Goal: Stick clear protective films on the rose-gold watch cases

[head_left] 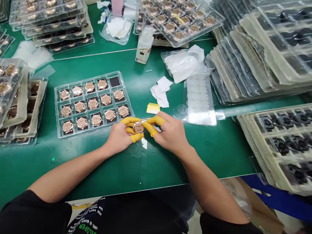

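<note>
In the head view a rose-gold watch case, back plate with printed marks facing up, is held over the table's front middle. My left hand, with yellow finger cots, is closed around its left side. My right hand, also in yellow finger cots, has its bent fingers at the case's right edge; whether a small film lies between them is hidden. Left of my hands lies a clear plastic tray with rows of similar watch cases; its far right compartment shows only a black pad.
Stacked trays stand at the left, far left, back and right. Beyond my hands lie a yellow pad, white wipes, a sheet of clear films, a bag of wipes and a white bottle.
</note>
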